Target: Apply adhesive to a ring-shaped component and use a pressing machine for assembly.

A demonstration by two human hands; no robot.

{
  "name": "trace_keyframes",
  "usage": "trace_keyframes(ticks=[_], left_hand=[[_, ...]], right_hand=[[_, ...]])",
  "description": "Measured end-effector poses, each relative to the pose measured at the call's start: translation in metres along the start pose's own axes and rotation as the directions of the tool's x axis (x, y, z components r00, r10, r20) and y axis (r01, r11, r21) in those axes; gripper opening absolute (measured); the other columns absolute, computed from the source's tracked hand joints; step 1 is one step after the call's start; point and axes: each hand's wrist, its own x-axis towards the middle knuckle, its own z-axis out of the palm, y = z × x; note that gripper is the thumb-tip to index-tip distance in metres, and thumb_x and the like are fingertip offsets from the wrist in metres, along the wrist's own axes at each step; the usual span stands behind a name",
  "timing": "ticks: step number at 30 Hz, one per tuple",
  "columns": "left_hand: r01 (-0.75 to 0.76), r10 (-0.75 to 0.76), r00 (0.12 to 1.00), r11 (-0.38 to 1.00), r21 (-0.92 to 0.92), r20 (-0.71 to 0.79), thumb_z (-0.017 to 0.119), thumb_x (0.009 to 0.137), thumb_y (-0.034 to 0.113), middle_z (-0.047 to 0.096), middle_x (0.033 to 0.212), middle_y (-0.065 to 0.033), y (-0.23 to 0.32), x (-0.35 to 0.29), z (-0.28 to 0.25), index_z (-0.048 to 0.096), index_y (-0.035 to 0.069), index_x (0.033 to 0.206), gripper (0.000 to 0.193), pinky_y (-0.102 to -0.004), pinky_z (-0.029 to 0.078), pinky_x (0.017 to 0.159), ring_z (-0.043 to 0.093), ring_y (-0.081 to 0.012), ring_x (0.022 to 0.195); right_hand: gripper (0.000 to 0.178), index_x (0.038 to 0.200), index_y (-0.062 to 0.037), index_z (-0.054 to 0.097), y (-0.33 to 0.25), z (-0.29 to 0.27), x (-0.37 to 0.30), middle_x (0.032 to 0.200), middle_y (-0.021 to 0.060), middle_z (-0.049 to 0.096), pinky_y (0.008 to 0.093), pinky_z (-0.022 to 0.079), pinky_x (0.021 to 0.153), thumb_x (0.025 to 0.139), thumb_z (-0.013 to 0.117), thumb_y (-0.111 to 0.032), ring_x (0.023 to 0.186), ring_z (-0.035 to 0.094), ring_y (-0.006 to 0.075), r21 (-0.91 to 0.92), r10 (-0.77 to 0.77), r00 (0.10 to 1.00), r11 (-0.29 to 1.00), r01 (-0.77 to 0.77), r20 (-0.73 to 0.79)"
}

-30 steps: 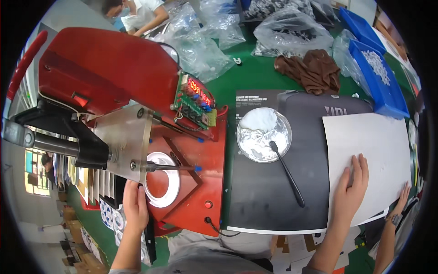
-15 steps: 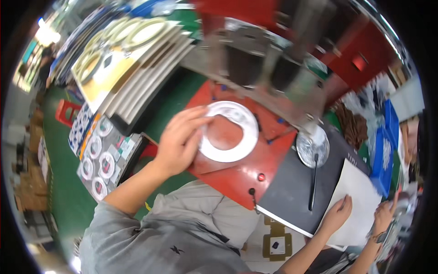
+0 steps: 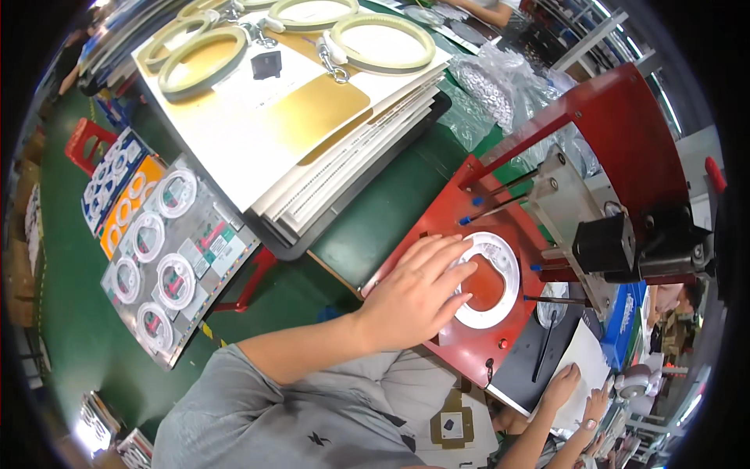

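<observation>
My left hand [image 3: 418, 293] lies over the left side of a flat white ring [image 3: 512, 285], its fingers and thumb bent against the rim. The ring rests on the red bed [image 3: 462, 353] of a small machine. Farther right, my right hand [image 3: 562, 385] rests on the left edge of a white sheet [image 3: 584, 356], with its fingers curled. Anything between those fingers is too small to make out. A dark grey mat [image 3: 517, 367] lies between the bed and the sheet. On it are a thin black-handled tool [image 3: 543, 356] and a shiny round dish [image 3: 551, 306].
The machine's red frame [image 3: 644, 133] and black block [image 3: 605, 244] rise beyond the bed. A stack of white-and-gold boards [image 3: 234, 148] bearing pale green rings is at upper left. White rings [image 3: 176, 280] lie on a panel at left. A co-worker's hand [image 3: 598, 406] is beside the sheet.
My view has swung left, so the board stack looms larger and the machine stands farther right. My left hand stays at the white ring; my right hand stays by the sheet.
</observation>
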Motion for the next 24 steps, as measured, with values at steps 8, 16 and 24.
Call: trace_keyframes(ticks=[8, 16, 24], left_hand=[[0.011, -0.006, 0.998, 0.998, -0.068, 0.068, 0.070, 0.093, 0.012, 0.057, 0.142, -0.0216, -0.007, 0.005, -0.004, 0.064, -0.002, 0.124, 0.035, -0.0545, 0.041, 0.114, 0.052, -0.0410, 0.135], [0.084, -0.054, 0.982, 0.983, -0.161, 0.182, 0.076, 0.088, 0.022, 0.054, 0.148, -0.0226, -0.007, 0.008, -0.016, 0.063, 0.000, 0.129, 0.048, -0.0535, 0.040, 0.112, 0.051, -0.0422, 0.137], [0.057, -0.028, 0.969, 0.992, -0.113, 0.244, 0.069, 0.092, 0.017, 0.051, 0.149, -0.0248, -0.005, 0.012, -0.018, 0.065, 0.001, 0.128, 0.039, -0.0531, 0.037, 0.115, 0.047, -0.0424, 0.140]], right_hand=[[0.042, 0.134, 0.0069, 0.059, -0.006, -0.006, 0.001, 0.136, 0.0282, 0.058, 0.0475, 0.044, 0.109, 0.110, 0.045, -0.024, 0.125, 0.056, 0.0450, -0.050, 0.034, 0.998, 0.998, -0.031, 0.055], [0.045, 0.142, 0.0042, 0.055, -0.002, -0.013, -0.006, 0.141, 0.0271, 0.055, 0.0456, 0.041, 0.114, 0.112, 0.041, -0.027, 0.130, 0.053, 0.0436, -0.081, 0.085, 0.979, 0.994, -0.071, 0.183], [0.041, 0.136, 0.0030, 0.060, -0.036, -0.037, -0.009, 0.138, 0.0239, 0.061, 0.0437, 0.044, 0.111, 0.111, 0.046, -0.026, 0.128, 0.058, 0.0407, -0.143, 0.190, 0.969, 0.975, -0.167, 0.160]])
